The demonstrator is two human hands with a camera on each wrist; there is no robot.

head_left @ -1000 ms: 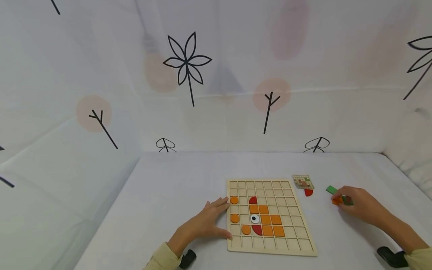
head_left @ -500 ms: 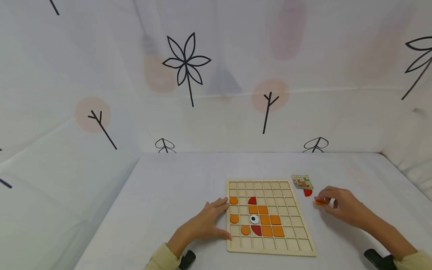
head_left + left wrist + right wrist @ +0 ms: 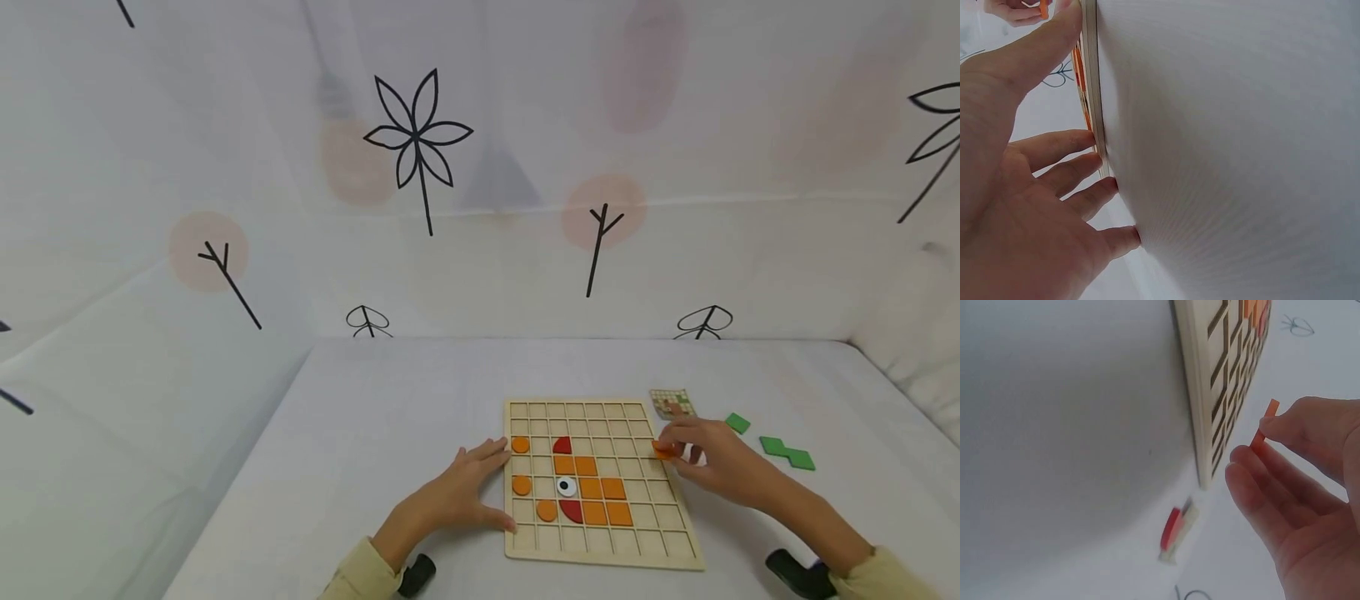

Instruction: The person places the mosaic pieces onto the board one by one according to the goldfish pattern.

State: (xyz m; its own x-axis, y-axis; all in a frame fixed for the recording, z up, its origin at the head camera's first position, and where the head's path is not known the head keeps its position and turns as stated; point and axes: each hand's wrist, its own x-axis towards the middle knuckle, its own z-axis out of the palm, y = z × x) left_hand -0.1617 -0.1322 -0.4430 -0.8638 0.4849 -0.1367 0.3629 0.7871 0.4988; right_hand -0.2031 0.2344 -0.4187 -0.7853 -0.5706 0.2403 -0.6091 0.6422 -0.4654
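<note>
A wooden grid board [image 3: 540, 542] lies on the table, with orange squares [image 3: 592, 512], orange round pieces [image 3: 521, 485], red quarter-circle pieces [image 3: 562, 446] and a white eye piece [image 3: 566, 486] in its cells. My left hand [image 3: 457, 496] rests at the board's left edge, thumb and fingers spread, the fingertips against the rim in the left wrist view. Between thumb and fingers my right hand [image 3: 716, 458] pinches a thin orange tile [image 3: 1267, 422], held just over the board's right edge in the head view.
A small patterned card [image 3: 672, 402] lies beyond the board's upper right corner, a red piece [image 3: 1171, 529] against it. Several green tiles [image 3: 801, 459] lie on the table to the right of my right hand. A white printed cloth [image 3: 480, 275] hangs behind the table.
My right hand has picked up the orange tile from beside the green tiles and carried it left to the board's right edge, uncovering the green tiles. My left hand has stayed put.
</note>
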